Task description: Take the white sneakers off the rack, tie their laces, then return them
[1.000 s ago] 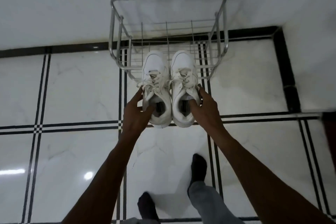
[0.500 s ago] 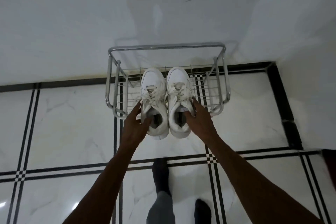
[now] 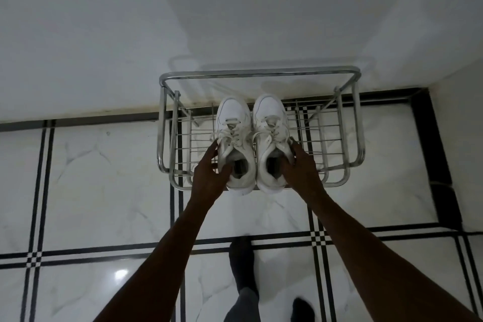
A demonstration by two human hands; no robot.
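Note:
Two white sneakers lie side by side over the chrome wire rack [image 3: 355, 123], toes toward the wall, heels over the rack's front rail. My left hand [image 3: 209, 178] grips the left sneaker [image 3: 234, 123] at its heel collar, thumb inside the opening. The right sneaker [image 3: 270, 117] is held the same way by my right hand [image 3: 300, 170]. Both pairs of laces look tied in bows over the tongues. Whether the soles rest on the wires is hidden.
The rack stands against a white wall [image 3: 235, 21] in a corner, with another wall on the right. The floor is glossy white marble with black inlay lines [image 3: 392, 238]. My feet in dark socks [image 3: 241, 259] stand just behind the rack.
Both hands have carried the sneakers forward, from in front of the rack to over its wire shelf. I have stepped closer to the wall, and the grips are unchanged.

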